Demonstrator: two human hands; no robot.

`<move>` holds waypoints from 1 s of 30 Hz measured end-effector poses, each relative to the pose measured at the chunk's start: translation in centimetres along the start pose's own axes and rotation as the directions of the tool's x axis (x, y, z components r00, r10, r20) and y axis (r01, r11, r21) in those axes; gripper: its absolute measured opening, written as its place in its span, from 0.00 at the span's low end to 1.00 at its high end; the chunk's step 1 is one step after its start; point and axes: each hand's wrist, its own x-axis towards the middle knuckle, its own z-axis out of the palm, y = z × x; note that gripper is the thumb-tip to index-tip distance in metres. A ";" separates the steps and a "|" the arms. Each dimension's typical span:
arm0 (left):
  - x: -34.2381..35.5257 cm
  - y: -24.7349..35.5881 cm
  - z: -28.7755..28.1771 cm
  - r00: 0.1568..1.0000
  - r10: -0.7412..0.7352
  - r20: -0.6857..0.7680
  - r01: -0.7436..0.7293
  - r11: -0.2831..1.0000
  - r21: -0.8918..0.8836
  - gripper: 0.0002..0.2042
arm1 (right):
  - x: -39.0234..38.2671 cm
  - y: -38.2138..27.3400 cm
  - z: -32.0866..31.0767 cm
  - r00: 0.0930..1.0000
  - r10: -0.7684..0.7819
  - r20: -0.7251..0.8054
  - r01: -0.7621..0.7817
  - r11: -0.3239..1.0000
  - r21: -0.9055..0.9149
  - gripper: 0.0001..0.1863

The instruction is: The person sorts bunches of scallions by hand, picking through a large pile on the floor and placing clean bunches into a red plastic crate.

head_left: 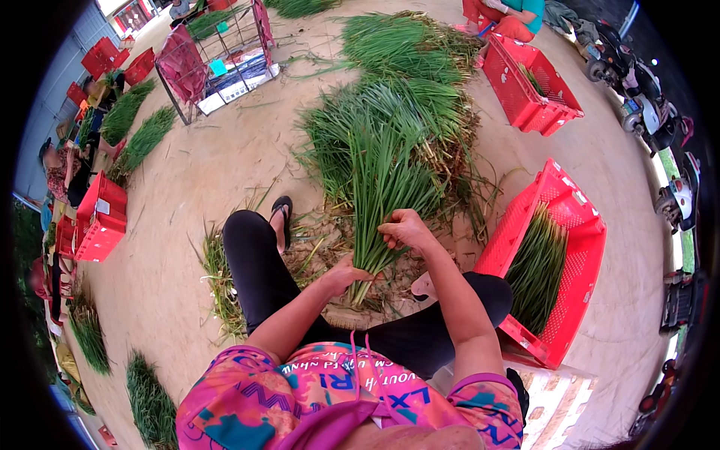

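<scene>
My left hand (345,275) is closed around the pale stem ends of a bunch of garlic chives (373,202). Its long green leaves fan out away from me, over a big heap of chives (409,67) on the ground. Farther up the bunch, at its right side, my right hand (403,229) has its fingers curled in a pinch against the leaves. What lies between those fingertips is too small to make out. Loose trimmings (322,259) are scattered on the ground below my hands, between my feet.
Close at my right stands a red crate (559,300) with chives in it. Beyond it, another red crate (529,94) stands beside a seated person (517,19). A metal-framed cart (225,64) is ahead left. More people, crates and chive piles (150,394) line the left; scooters (652,112) the right.
</scene>
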 end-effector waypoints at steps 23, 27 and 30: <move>3.6 -5.7 -3.1 0.930 -0.363 -0.053 0.300 0.835 -0.460 0.17 | 1.4 1.3 -8.2 0.851 0.104 -0.515 0.294 0.718 0.630 0.07; 3.9 -6.4 -4.0 0.912 -0.386 0.136 0.373 0.650 -0.662 0.17 | 2.9 4.5 -4.3 0.953 0.154 -0.261 0.119 0.602 0.790 0.06; 4.0 -5.7 -4.5 0.904 -0.400 0.149 0.398 0.662 -0.635 0.15 | 3.4 6.8 -0.7 0.955 0.199 -0.221 0.057 0.607 0.793 0.07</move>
